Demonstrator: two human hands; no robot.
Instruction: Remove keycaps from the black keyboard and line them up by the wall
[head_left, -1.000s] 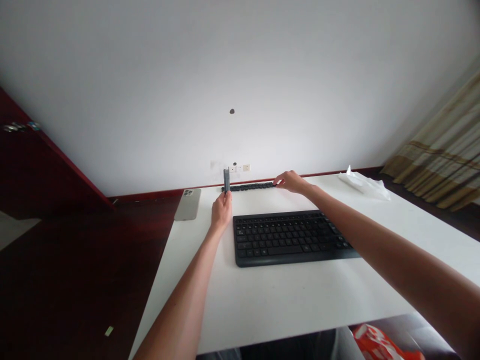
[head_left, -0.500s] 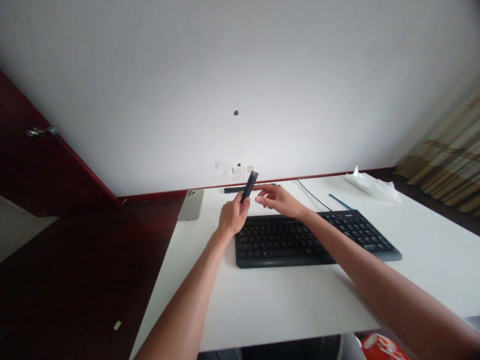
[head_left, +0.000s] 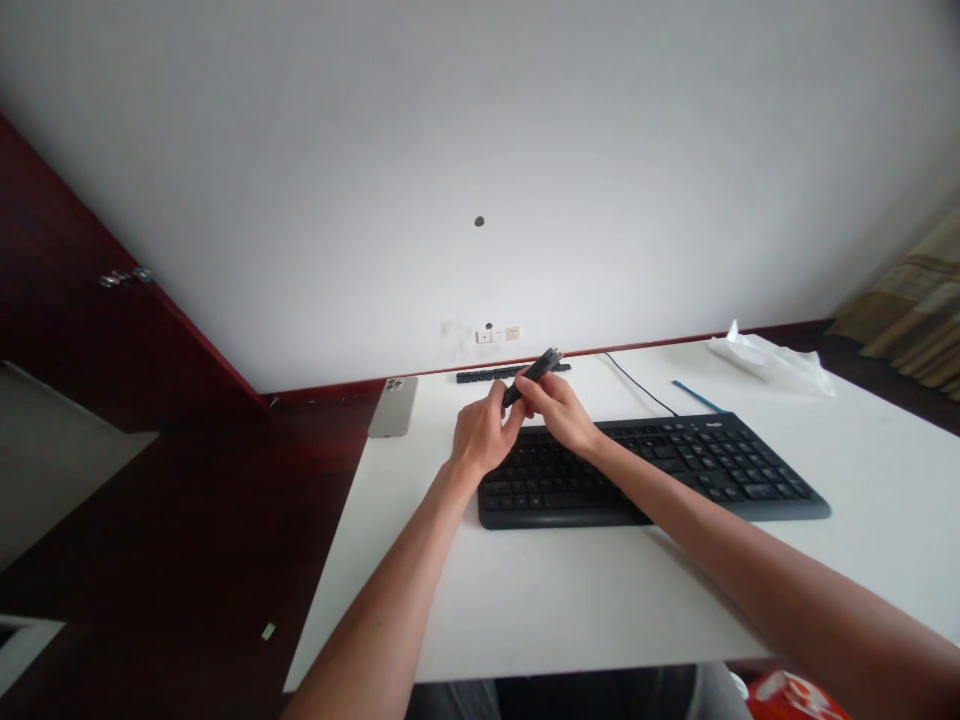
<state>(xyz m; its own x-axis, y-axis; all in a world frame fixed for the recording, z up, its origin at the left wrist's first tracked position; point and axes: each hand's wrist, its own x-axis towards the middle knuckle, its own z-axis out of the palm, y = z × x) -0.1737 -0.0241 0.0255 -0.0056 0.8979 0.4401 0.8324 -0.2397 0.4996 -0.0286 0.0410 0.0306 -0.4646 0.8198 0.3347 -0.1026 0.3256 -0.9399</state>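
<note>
Both my hands are raised above the left part of a black keyboard point(head_left: 600, 500) on a white desk. My left hand point(head_left: 484, 432) is closed around the lower end of a slim black bar-shaped object point(head_left: 541, 365), whose exact kind I cannot make out. It tilts up to the right and ends in a paler, prong-like tip. My right hand point(head_left: 562, 412) grips the same object nearer that tip, with the thumb lying along it. Fingers hide the middle of the object. Behind the hands lies a black strip with a notched edge point(head_left: 480, 376).
A phone point(head_left: 394, 408) lies face down at the desk's left edge. A thin black cable point(head_left: 641, 385) runs behind the keyboard. Right of it are a blue stick-like item point(head_left: 697, 396) and a crumpled white plastic bag point(head_left: 776, 365). Wall sockets point(head_left: 499, 335) sit beyond the desk.
My right hand has moved in from beside the black object and taken hold of it. The object has tipped from nearly upright to slanting right. The view has shifted slightly.
</note>
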